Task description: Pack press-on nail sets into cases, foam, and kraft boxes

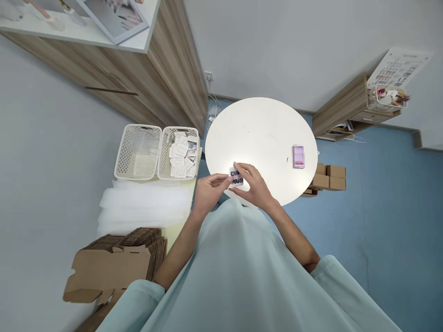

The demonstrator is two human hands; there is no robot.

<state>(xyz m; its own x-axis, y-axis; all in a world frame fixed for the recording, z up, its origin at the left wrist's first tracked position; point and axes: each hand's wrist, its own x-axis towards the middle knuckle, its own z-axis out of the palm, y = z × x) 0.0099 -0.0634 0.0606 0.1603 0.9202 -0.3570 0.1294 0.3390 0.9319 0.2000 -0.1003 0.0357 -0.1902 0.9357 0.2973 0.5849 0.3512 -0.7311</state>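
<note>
Over the near edge of a round white table [263, 124], both of my hands are on a small clear-and-white pack of dark, glossy press-on nails [236, 174]. The nails lie in two rows. My left hand [210, 190] pinches the pack's left edge, thumb on top. From the right, my right hand [254, 186] closes around it, with fingers at the far edge and thumb at the near edge. Farther right on the tabletop lies a pink-purple box or phone-like item [298, 157], its face blurred.
Left of the table, one white basket [199, 152] holds many small white packs; another white basket [119, 154] contains clear plastic. Below them lie white foam sheets [145, 203] and flattened cardboard boxes [110, 267]. Small brown boxes [328, 177] stand at right, near a wooden shelf [346, 106].
</note>
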